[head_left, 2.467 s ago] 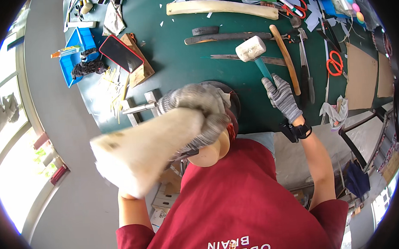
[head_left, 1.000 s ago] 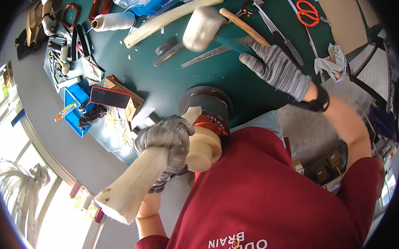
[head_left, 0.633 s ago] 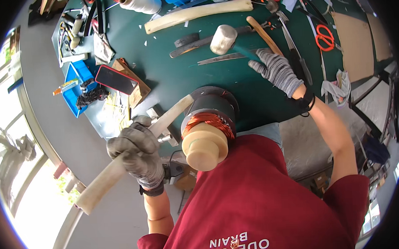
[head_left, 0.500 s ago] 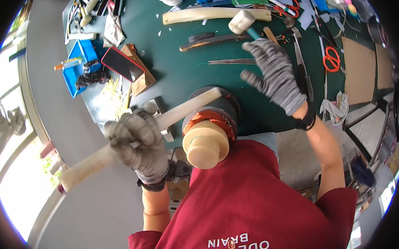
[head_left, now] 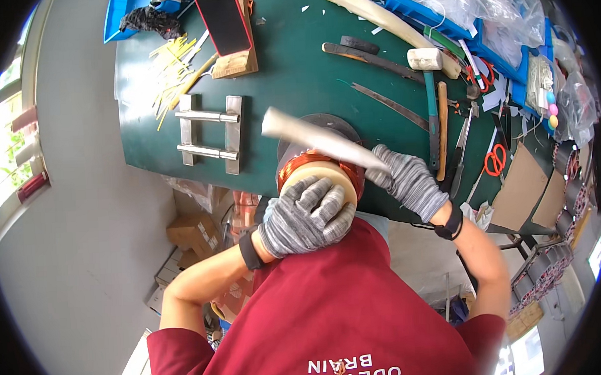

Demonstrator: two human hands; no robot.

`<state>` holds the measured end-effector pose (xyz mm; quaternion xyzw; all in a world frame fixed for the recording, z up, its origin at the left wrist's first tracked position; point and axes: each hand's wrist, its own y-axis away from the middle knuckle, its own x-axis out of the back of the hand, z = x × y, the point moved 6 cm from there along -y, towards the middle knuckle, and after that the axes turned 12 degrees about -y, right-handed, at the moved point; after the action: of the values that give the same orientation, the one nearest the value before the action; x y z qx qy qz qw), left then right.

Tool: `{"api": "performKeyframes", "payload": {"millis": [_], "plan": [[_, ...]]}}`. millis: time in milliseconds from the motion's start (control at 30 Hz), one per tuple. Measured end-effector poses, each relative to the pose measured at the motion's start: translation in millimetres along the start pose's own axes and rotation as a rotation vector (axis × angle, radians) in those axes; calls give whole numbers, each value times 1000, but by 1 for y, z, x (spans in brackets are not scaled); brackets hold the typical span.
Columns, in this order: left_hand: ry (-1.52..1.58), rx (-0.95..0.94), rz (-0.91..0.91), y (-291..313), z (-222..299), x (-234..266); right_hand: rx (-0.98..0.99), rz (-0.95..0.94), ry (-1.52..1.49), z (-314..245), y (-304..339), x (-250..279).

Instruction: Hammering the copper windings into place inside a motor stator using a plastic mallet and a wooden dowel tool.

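In front of my body stands a dark round housing (head_left: 331, 124) with a ring of copper wire windings (head_left: 298, 163). A cream stepped round plug (head_left: 340, 179) sits at its near end. My left hand (head_left: 306, 215), in a grey knit glove, lies over the plug with curved fingers around it, hiding its knob. My right hand (head_left: 407, 181), gloved too, is closed on one end of a pale flat wooden stick (head_left: 312, 139). The stick slants up to the left above the windings, blurred by motion. Whether it touches the wire I cannot tell.
On the green table (head_left: 295, 74) lie a white-headed mallet (head_left: 425, 59), long thin tools, red scissors (head_left: 494, 159) and a long pale wooden bar (head_left: 367, 17). A metal frame (head_left: 209, 134), yellow strips (head_left: 175, 72) and a phone (head_left: 223, 23) on a wooden block lie left. Blue bins (head_left: 506, 58) stand back right.
The wooden stick has passed from my left hand to my right. My left hand has moved right onto the plug, and my right hand has come down from near the mallet. The view has turned.
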<state>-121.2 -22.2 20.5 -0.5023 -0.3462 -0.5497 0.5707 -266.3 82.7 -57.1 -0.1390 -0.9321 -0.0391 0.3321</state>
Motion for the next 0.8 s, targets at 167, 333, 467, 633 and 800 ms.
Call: {"api": "performKeyframes", "payload": {"millis": [167, 333, 467, 633, 800], "plan": [[-82, -93, 48, 9, -3, -4, 331, 79, 153, 23, -55, 40], [-55, -183, 105, 10, -4, -4, -18, -352, -309, -4, -52, -37], [-52, -265, 110, -1, -4, 1, 302, -117, 206, 39, -69, 13], [70, -286, 165, 2, -2, -4, -145, -323, -177, 9, -14, -30], [78, -180, 129, -4, -6, 2, -37, -33, -54, 29, -21, 21]]}}
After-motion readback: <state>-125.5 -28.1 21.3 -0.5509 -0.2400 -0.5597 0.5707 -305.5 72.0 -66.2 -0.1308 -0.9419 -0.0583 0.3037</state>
